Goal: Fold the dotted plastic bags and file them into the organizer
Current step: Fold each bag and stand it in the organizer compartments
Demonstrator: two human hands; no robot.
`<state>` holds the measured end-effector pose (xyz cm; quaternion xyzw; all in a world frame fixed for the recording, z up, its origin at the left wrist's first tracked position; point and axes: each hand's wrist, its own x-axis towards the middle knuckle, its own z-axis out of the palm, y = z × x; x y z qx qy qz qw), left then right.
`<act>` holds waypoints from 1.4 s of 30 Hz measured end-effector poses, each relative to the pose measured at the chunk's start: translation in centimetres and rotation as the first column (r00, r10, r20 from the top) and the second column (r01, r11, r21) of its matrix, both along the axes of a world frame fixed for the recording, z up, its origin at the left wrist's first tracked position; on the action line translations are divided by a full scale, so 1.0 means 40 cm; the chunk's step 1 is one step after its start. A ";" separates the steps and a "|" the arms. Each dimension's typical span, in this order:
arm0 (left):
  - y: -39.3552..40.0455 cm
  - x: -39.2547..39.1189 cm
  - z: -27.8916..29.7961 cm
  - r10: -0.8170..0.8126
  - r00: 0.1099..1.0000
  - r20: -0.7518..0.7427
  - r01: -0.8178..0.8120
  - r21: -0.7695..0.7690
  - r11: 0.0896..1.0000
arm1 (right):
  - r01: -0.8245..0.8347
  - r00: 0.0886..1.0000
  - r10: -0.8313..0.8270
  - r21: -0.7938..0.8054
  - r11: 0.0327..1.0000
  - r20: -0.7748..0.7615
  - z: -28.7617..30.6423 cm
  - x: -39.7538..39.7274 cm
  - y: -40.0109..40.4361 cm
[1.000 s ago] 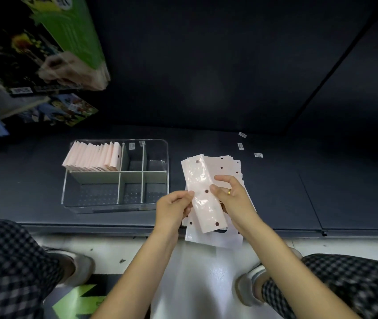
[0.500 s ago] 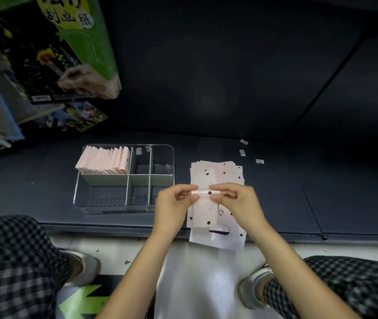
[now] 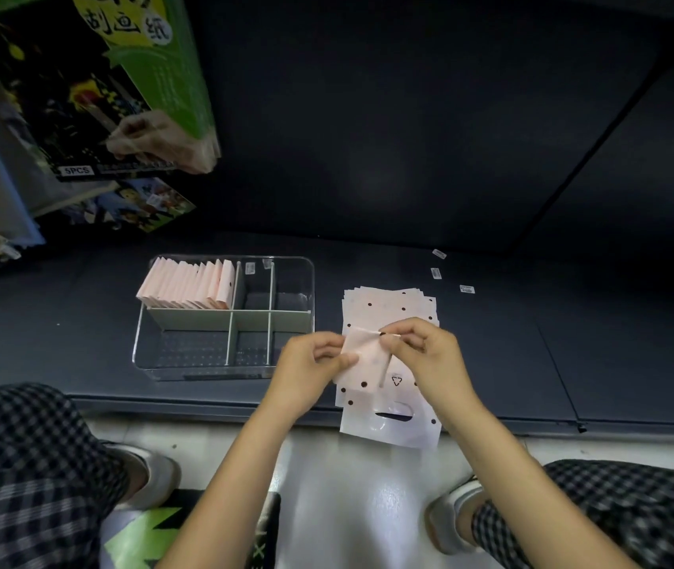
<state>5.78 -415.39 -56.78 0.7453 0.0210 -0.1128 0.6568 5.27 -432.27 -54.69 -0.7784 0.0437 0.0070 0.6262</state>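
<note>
So, mid-fold right now. Left hand [image 3: 314,365] pinching the near-left edge of a pink folded bag [image 3: 362,359], right hand [image 3: 421,349] pinching its top edge at the far-right corner, fingers curled on both. Held just above the stack of flat dotted bags [image 3: 392,310], which lies on the dark shelf [image 3: 532,342] with its near end hanging over the front edge.

Key bit for the next move: clear organizer [image 3: 310,289] sitting to the left of both hands, just beside the stack, so filing means travelling left and a little away from the body. Left hand nearer, practically over the organizer's near-right corner. Row of filed bags [image 3: 187,285] standing on edge in the far-left compartment, leaning a bit, packed nearly up to the divider on its right. Other compartments look empty, though hard to be sure through the clear plastic.

Long axis of the held piece running roughly near-to-far, slightly tilted. Probably needs another fold first, judging by how much narrower the filed ones look. Then a turn onto its edge to slot in at the right end of that row. Thin slippery plastic, likely to spring open if either pinch loosens.
</note>
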 end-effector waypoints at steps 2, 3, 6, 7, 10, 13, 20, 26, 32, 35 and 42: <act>0.000 -0.002 -0.004 0.031 0.995 -0.093 -0.039 -0.084 0.996 | 0.080 0.996 -0.076 0.110 0.991 -0.035 -0.007 0.000 0.007; -0.001 -0.002 -0.004 0.057 0.989 -0.135 -0.075 -0.137 0.988 | 0.103 0.994 -0.095 0.156 0.982 -0.062 -0.014 -0.002 0.012; 0.002 -0.001 -0.005 0.165 0.961 -0.222 -0.226 -0.287 0.931 | 0.046 0.986 -0.017 0.174 0.984 -0.165 -0.042 -0.010 0.035; 0.006 0.000 -0.007 0.201 0.949 -0.244 -0.273 -0.314 0.909 | 0.007 0.981 0.022 0.148 0.989 -0.192 -0.052 -0.012 0.043; 0.023 0.000 -0.023 0.219 0.924 -0.314 -0.317 -0.305 0.898 | -0.007 0.977 0.029 0.104 0.995 -0.210 -0.074 -0.011 0.059; 0.037 -0.003 -0.044 0.157 0.913 -0.376 -0.267 -0.262 0.927 | 0.039 0.973 -0.008 0.126 0.991 -0.233 -0.089 -0.003 0.072; 0.091 -0.001 -0.098 0.342 0.910 -0.235 -0.369 -0.080 0.926 | 0.031 0.949 0.014 0.138 0.990 -0.316 -0.156 0.033 0.163; 0.180 0.030 -0.135 0.462 0.877 0.135 -0.481 0.276 0.832 | -0.001 0.940 0.021 0.059 0.998 -0.341 -0.212 0.093 0.290; 0.247 0.064 -0.190 0.400 0.870 0.289 -0.494 0.508 0.706 | -0.067 0.971 0.046 -0.085 0.994 -0.233 -0.235 0.145 0.380; 0.244 0.067 -0.215 0.352 0.882 0.313 -0.470 0.528 0.707 | -0.191 0.958 0.152 -0.147 0.970 -0.245 -0.235 0.170 0.420; 0.242 0.078 -0.257 0.437 0.872 0.220 -0.488 0.454 0.745 | -0.255 0.947 0.169 -0.317 0.913 -0.275 -0.244 0.229 0.466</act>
